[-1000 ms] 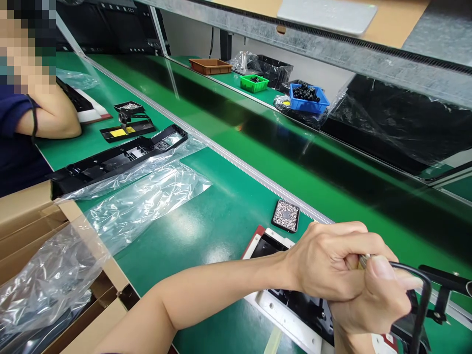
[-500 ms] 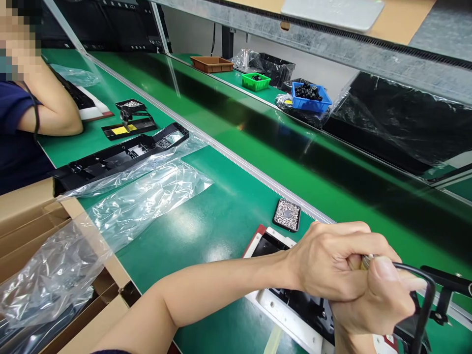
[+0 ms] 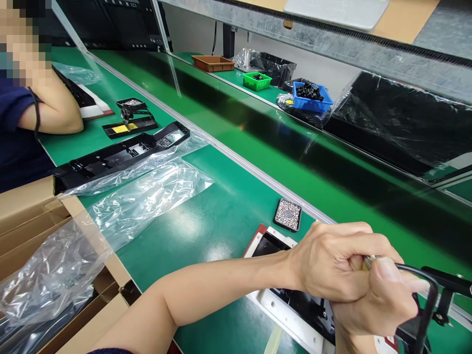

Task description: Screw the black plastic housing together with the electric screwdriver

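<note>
Down at five o'clock, the left hand [image 3: 328, 260] and right hand [image 3: 372, 305] press together, fists clenched round a corded tool [image 3: 424, 290]. Beneath them lies a white fixture [image 3: 280, 312]; a screw tray [image 3: 287, 215] sits at eleven o'clock.

Clasped left hand [image 3: 328, 263] and right hand [image 3: 376, 307] hiding the tool's grip, black cable [image 3: 427, 305] running off at five o'clock, white fixture [image 3: 283, 314] lying partly covered, co-worker's face blurred at ten o'clock.
</note>
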`<state>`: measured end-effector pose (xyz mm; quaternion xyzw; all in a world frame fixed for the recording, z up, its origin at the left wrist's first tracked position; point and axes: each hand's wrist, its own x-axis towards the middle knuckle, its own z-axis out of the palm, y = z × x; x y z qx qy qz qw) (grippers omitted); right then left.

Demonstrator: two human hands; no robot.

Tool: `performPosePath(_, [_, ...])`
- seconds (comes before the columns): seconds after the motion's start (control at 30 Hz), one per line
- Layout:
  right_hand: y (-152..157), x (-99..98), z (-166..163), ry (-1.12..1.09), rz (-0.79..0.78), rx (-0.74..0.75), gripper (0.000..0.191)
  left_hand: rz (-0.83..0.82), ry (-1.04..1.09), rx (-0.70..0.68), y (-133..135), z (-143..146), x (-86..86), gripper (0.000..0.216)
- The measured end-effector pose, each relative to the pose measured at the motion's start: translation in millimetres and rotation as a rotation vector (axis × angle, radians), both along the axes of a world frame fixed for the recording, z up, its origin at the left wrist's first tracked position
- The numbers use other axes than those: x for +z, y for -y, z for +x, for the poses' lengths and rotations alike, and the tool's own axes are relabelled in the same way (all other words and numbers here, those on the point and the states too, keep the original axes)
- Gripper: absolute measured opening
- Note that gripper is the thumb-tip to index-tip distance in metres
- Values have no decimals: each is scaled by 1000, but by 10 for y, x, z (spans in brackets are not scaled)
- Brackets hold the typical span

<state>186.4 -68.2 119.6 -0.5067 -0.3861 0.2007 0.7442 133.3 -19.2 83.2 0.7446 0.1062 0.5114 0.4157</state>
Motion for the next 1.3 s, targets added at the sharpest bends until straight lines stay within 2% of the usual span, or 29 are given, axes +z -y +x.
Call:
performPosePath(0.17, [12, -22, 9, -22, -31, 18, 52, 23, 78, 9, 6, 1, -17, 25])
performPosePath(0.53, [-17, -12, 5, 30, -7, 58, 49, -4, 35, -9, 2, -7, -24, 23])
performPosePath(0.8, [-3, -19, 5, 7, -28, 12, 49, 24, 79, -5, -3, -7, -15, 22])
performPosePath(1.03, [-8, -8, -6, 8, -58, -20, 57, 7, 36, -4, 8, -11, -14, 21])
performPosePath(1.3, [-8, -36, 4, 7, -23, -7, 59, 37, 91, 18, 10, 12, -15, 17])
